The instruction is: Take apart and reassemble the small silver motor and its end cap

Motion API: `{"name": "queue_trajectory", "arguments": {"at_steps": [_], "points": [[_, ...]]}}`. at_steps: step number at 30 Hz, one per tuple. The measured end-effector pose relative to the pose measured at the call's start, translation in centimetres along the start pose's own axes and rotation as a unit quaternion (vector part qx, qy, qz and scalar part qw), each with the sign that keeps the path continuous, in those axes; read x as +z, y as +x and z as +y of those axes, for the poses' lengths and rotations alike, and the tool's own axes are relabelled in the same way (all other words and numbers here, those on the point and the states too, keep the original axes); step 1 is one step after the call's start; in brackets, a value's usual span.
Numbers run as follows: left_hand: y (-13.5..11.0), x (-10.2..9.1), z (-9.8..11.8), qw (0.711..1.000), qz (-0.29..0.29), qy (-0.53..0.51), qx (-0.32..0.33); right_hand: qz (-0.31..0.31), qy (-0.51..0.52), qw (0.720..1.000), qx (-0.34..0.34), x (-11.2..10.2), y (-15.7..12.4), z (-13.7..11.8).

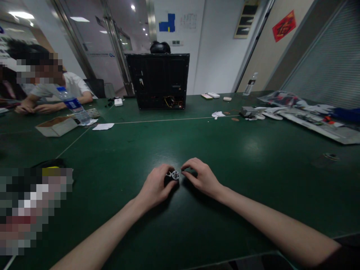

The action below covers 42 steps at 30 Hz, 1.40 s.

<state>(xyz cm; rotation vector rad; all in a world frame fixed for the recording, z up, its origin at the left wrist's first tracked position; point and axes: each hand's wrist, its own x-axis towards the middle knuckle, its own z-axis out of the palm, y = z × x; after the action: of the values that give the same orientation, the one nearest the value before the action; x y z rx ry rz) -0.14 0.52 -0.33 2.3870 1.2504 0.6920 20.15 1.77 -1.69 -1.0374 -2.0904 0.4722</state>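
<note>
The left hand (158, 184) held a small metal wheel (176, 175) between thumb and fingers, at the fingertip side facing the other hand. The right hand (201, 177) was curled just beside it, thumb and fingertips close together (whether they pinched something tiny, I could not tell). The table (194, 232) lay bare right around both hands. With so slight a grip on a round part, the likeliest mishap was a slip: a nudge from the right fingertips could have knocked it loose and sent it rolling.
</note>
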Motion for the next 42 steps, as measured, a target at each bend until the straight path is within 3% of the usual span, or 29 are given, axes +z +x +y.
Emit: {"name": "queue_trajectory", "arguments": {"at_steps": [6,34,39,42], "points": [[0.0,0.2,0.0,1.000,0.013,0.008,-0.010,-0.075,-0.070,0.994,0.025,0.3,0.0,0.9],[-0.3,0.2,0.3,1.000,-0.001,0.009,-0.030,-0.091,-0.007,0.996,0.001,1.5,0.3,-0.4],[-0.1,0.0,0.6,0.999,-0.014,-0.003,-0.044,-0.024,0.040,0.999,0.023,0.9,0.8,-0.4],[-0.1,0.0,0.6,0.998,-0.017,-0.009,-0.057,0.068,0.063,0.994,0.051,-1.7,1.8,1.0]]}}
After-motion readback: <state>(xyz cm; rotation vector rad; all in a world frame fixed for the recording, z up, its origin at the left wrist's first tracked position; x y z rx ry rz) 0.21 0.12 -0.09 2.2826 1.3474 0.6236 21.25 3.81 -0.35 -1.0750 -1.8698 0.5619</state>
